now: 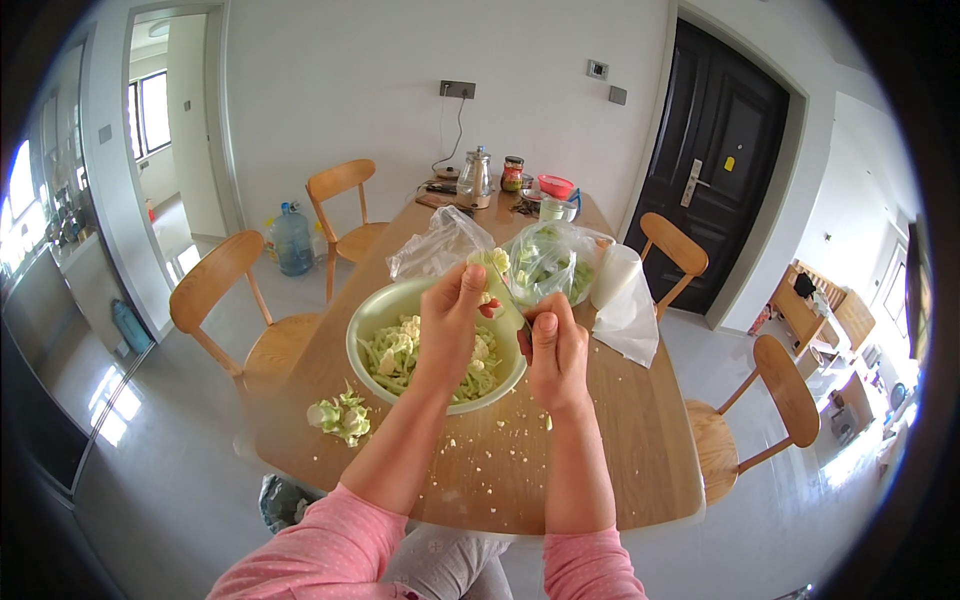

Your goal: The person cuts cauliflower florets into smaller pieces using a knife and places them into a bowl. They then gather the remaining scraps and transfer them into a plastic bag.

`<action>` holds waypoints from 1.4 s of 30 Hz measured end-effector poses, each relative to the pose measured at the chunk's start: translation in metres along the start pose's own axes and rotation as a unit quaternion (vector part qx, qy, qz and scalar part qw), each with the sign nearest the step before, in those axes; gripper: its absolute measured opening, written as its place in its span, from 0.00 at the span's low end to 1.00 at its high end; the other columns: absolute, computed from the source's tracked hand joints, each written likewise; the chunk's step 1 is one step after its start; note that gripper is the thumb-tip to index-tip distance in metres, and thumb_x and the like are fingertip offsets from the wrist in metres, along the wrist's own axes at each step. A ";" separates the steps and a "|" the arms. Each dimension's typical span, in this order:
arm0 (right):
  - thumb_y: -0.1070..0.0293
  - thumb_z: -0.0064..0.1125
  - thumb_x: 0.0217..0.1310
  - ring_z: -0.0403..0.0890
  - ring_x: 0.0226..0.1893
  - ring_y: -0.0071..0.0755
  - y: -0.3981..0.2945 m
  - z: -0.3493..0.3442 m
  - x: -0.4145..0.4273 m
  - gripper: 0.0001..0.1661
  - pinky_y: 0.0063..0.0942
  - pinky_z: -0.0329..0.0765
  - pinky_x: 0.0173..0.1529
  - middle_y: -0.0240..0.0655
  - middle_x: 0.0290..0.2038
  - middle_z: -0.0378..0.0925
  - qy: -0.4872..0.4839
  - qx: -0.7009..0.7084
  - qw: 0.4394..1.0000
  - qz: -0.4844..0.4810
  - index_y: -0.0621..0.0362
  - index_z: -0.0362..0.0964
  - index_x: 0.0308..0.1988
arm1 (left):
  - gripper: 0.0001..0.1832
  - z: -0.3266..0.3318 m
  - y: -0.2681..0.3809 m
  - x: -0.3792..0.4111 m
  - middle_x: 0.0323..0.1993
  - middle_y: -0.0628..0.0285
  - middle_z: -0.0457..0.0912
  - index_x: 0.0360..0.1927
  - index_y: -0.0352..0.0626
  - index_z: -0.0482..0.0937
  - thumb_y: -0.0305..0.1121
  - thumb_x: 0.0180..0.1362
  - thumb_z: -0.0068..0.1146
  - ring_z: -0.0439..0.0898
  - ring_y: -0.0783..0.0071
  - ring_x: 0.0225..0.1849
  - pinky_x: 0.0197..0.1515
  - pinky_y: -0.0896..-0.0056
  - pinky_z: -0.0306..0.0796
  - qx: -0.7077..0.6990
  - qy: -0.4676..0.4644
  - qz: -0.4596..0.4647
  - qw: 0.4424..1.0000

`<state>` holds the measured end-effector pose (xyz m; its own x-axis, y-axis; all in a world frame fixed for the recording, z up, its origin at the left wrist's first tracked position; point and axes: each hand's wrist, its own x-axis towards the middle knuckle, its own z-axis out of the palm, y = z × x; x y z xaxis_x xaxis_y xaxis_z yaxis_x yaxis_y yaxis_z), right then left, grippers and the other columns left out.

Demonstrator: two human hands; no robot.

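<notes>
Over a pale green bowl [362, 373], my left hand [448, 315] grips a cauliflower floret [493, 264]. My right hand [556, 352] is closed round the handle of a knife [514, 298], whose blade points up and leftward against the floret. Cut cauliflower pieces [390, 358] with pale stems lie in the bowl, partly hidden by my left forearm. A trimmed cauliflower core [341, 418] rests on the wooden table to the left of my left forearm. White crumbs are scattered on the tabletop between my forearms.
Behind the bowl lie a crumpled clear plastic bag [442, 244] and a bag of green vegetables [559, 262]. A paper towel roll [616, 279] lies to the right. Farther back stand a glass kettle [475, 180], a jar [512, 174] and a red bowl [556, 186]. Wooden chairs [784, 390] flank the table [637, 450].
</notes>
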<state>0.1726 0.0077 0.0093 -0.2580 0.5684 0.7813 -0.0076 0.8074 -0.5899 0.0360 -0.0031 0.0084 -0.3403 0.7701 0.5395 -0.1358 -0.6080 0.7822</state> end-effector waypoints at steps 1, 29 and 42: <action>0.54 0.37 0.73 0.64 0.17 0.24 -0.002 -0.001 0.000 0.23 0.25 0.63 0.23 0.33 0.16 0.66 -0.002 0.007 1.000 0.008 0.62 0.63 0.30 | 0.18 -0.001 0.000 0.000 0.34 0.68 0.82 0.41 0.41 0.79 0.45 0.68 0.45 0.73 0.86 0.33 0.37 0.79 0.65 0.006 0.002 0.005 1.000; 0.55 0.53 0.66 0.67 0.23 0.20 0.001 -0.019 -0.001 0.20 0.20 0.64 0.27 0.31 0.22 0.72 -0.081 0.131 0.987 0.041 0.65 0.68 0.36 | 0.17 -0.001 0.018 -0.005 0.32 0.69 0.81 0.38 0.38 0.79 0.42 0.68 0.46 0.69 0.84 0.28 0.34 0.79 0.64 0.011 -0.018 0.054 0.998; 0.61 0.56 0.64 0.67 0.21 0.18 -0.003 -0.020 0.001 0.15 0.20 0.65 0.27 0.31 0.20 0.72 -0.094 0.075 0.992 0.048 0.65 0.73 0.37 | 0.17 -0.005 0.011 -0.005 0.41 0.59 0.82 0.48 0.33 0.76 0.39 0.67 0.48 0.79 0.74 0.45 0.49 0.72 0.71 -0.036 -0.031 0.027 0.998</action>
<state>0.1913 0.0090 0.0159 -0.4402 0.5909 0.6761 -0.1149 0.7097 -0.6951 0.0314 -0.0152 0.0128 -0.2904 0.7449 0.6007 -0.1857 -0.6597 0.7282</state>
